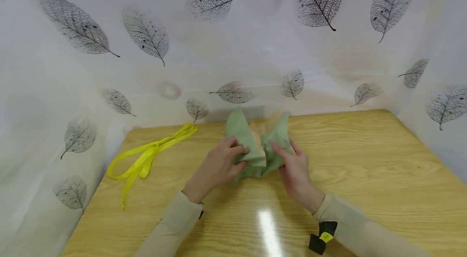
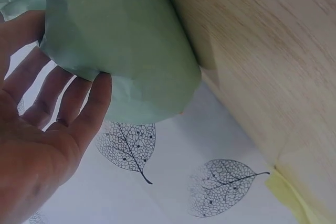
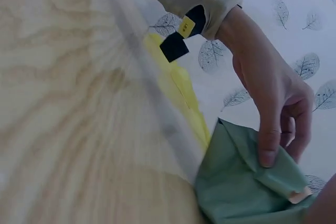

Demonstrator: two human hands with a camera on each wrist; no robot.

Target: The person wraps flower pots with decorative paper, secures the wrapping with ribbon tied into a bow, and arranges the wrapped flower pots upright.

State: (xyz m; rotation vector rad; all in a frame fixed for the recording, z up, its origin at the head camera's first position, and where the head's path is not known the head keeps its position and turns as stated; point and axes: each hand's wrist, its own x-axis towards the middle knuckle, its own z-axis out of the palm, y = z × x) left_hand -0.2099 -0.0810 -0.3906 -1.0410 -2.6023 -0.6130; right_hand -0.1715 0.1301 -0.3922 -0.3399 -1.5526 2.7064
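A creased sheet of green paper [image 1: 238,137] with a peach inner side stands folded up near the table's back edge, its two sides flaring upward. My left hand [image 1: 215,165] pinches its left side, thumb toward the front and fingers over the folded flap. On the opposite side my right hand [image 1: 297,174] grips the paper, with the thumb laid across the green face. The left wrist view shows the rounded green side [image 2: 126,40] of the paper above the left fingers. In the right wrist view, the left hand [image 3: 278,93] holds a folded edge with a peach patch showing.
A loosely looped yellow ribbon [image 1: 155,148] lies on the wood-grain table [image 1: 365,159] at the left. White sheeting [image 1: 255,54] printed with leaf skeletons rises behind the table and along its sides. A black strap with a yellow tag [image 1: 326,236] is on the right wrist.
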